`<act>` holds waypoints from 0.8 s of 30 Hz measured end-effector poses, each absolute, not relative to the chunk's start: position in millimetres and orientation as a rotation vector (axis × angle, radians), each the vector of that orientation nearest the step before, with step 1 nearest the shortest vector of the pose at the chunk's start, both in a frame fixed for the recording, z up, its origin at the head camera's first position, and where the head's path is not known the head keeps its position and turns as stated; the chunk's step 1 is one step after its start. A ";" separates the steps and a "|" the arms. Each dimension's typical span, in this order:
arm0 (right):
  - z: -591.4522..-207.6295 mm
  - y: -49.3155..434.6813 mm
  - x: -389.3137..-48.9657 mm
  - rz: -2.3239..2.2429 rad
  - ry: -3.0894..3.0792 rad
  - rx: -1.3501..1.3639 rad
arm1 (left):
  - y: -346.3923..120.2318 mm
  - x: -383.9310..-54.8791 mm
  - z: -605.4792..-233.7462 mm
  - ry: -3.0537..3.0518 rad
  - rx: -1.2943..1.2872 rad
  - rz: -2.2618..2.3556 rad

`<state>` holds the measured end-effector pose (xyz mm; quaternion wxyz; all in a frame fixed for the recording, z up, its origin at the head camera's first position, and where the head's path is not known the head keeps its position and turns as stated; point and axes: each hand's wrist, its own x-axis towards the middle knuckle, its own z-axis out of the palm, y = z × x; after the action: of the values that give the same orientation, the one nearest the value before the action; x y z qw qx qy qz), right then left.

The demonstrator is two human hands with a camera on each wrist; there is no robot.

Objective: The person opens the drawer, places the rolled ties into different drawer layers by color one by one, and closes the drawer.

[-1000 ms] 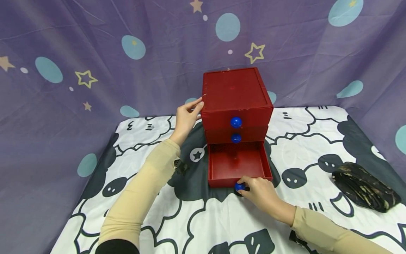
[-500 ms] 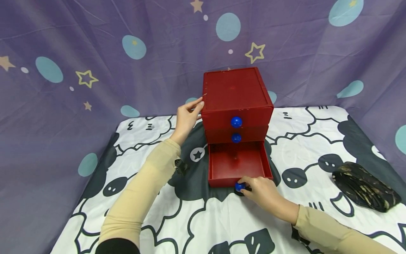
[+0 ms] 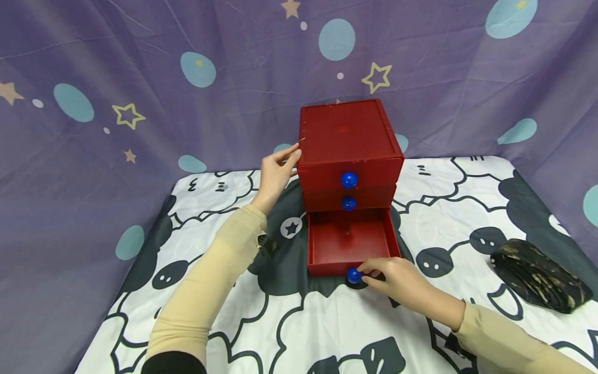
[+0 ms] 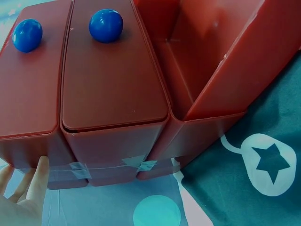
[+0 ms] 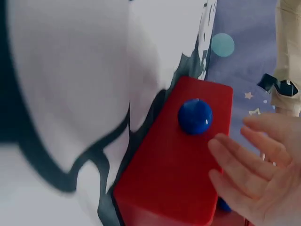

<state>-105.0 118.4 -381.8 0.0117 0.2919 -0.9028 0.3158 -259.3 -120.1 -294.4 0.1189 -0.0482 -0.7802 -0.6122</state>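
Note:
A red three-drawer cabinet [image 3: 350,132] stands at the back of the table. Its bottom drawer [image 3: 348,241] is pulled out, with nothing inside; the upper two are closed, each with a blue knob. My left hand [image 3: 272,179] rests against the cabinet's left side, and in the left wrist view its fingers [image 4: 38,181] lie along that wall. By the bottom drawer's blue knob [image 5: 194,116], my right hand [image 5: 261,167] has relaxed, spread fingers with nothing between them. In the head view its fingertips overlap the knob's right edge.
A folded dark camouflage-patterned item [image 3: 539,275] lies to the right on the cartoon-print cloth [image 3: 289,332]. Behind the cabinet hangs a purple curtain [image 3: 261,62] with stars and dots. Clear tape [image 4: 136,165] runs across the cabinet's side.
My right hand has let go of the bottom drawer's knob and shifted slightly to the right. The left hand and the drawer have stayed where they were.

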 end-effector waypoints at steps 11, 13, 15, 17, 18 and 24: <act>-371.3 143.3 -106.0 1.015 -2.700 1.079 | -120.8 -259.1 -293.8 -2.285 -0.146 -1.782; -369.8 147.8 -106.4 1.008 -2.703 1.068 | -120.8 -259.1 -293.6 -2.283 -0.147 -1.786; -368.5 152.3 -107.0 0.996 -2.722 1.039 | -120.8 -259.1 -293.5 -2.282 -0.147 -1.790; -366.9 157.1 -107.5 0.989 -2.746 1.008 | -120.6 -259.3 -293.6 -2.279 -0.148 -1.795; -366.0 159.7 -107.6 0.989 -2.759 0.998 | -120.6 -259.2 -293.6 -2.278 -0.148 -1.797; -363.3 174.9 -110.4 0.981 -2.776 0.955 | -120.4 -259.8 -294.7 -2.276 -0.146 -1.792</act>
<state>-110.4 174.9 -363.3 0.0232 0.3083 -0.8966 0.3169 -259.8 -120.4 -294.7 0.1201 -0.0500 -0.7790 -0.6134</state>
